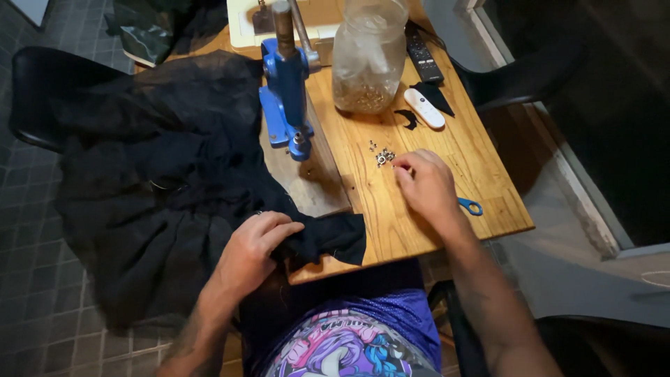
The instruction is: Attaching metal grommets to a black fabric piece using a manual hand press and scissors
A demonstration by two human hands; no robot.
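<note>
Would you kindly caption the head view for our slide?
Left hand grips black fabric while right hand picks at metal eyelets beside blue press.

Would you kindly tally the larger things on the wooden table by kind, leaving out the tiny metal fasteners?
Blue hand press: 1
Clear jar: 1
Remote controls, black and white: 2
Black fabric, under the left hand: 1
Blue-handled scissors, mostly hidden by the right hand: 1
Total: 6
</note>
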